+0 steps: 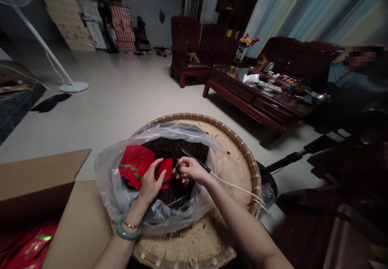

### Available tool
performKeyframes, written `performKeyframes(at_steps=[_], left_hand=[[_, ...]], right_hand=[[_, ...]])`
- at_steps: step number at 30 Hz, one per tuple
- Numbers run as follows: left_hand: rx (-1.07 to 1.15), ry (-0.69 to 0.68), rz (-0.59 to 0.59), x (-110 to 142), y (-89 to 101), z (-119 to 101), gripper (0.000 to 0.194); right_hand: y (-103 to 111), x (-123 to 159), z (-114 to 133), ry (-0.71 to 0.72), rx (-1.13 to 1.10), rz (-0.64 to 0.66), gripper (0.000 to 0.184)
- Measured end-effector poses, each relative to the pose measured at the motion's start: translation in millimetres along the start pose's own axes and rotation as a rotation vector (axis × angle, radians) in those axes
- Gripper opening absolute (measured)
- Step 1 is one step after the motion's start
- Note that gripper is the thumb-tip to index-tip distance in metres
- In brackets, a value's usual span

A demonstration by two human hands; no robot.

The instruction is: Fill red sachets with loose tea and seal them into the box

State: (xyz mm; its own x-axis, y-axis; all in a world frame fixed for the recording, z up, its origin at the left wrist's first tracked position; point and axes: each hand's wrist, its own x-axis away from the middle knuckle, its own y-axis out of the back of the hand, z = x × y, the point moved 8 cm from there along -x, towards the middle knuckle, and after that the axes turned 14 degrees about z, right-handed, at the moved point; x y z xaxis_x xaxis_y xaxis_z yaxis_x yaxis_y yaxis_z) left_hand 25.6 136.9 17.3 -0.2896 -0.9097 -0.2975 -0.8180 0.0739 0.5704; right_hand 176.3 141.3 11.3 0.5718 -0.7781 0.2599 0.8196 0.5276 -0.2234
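A round woven bamboo tray (pixel 242 156) holds a clear plastic bag (pixel 109 180) full of dark loose tea leaves (pixel 172 148). A stack of red packets (pixel 135 166) lies on the leaves at the left. My left hand (pixel 151 184) holds one red packet (pixel 166 172) at its mouth, fingers closed on it. My right hand (pixel 189 170) is pinched on a small clump of tea leaves right at the packet's opening. A thin dark tool (pixel 197 162) with a white cord (pixel 236 186) rests under my right hand.
An open cardboard box (pixel 39 180) with more red packets (pixel 27 249) stands at the lower left. A dark wooden coffee table (pixel 257 95), chairs and a sofa are at the right, where another person sits. A standing fan (pixel 72 86) is at the far left.
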Motion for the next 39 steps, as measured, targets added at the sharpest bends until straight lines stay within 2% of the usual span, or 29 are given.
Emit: performKeyframes(at_steps=[6, 12, 16, 19, 22, 26, 35, 39], left_hand=[[-0.031, -0.017, -0.055, 2.1, 6.5, -7.9, 0.02], [-0.091, -0.048, -0.096, 4.0, 10.5, -14.4, 0.016], [-0.112, -0.048, -0.08, 3.5, 10.5, -16.3, 0.018], [-0.123, -0.077, -0.11, 4.3, 13.5, -19.6, 0.019], [-0.162, -0.164, -0.155, 6.8, 17.1, -30.2, 0.019], [-0.214, -0.299, -0.104, 8.6, 13.5, -48.8, 0.017], [-0.294, -0.423, 0.014, 8.5, 6.2, -65.1, 0.022], [-0.298, -0.422, 0.043, 7.0, 8.7, -67.9, 0.016]], right_hand=[[-6.1, 1.2, 8.1, 0.096, -0.335, 0.076, 0.025], [-1.7, 0.3, 6.0, 0.082, -0.283, 0.004, 0.028], [-0.5, 1.4, 6.4, 0.1, -0.415, -0.012, 0.026], [1.6, 4.5, 11.3, 0.141, -0.486, -0.025, 0.033], [3.3, 7.9, 16.7, 0.166, -0.474, -0.037, 0.036], [3.8, 11.8, 21.2, 0.155, -0.434, -0.051, 0.03], [5.8, 18.9, 35.0, 0.191, -0.307, -0.084, 0.03], [9.2, 19.9, 36.8, 0.18, -0.27, -0.098, 0.03]])
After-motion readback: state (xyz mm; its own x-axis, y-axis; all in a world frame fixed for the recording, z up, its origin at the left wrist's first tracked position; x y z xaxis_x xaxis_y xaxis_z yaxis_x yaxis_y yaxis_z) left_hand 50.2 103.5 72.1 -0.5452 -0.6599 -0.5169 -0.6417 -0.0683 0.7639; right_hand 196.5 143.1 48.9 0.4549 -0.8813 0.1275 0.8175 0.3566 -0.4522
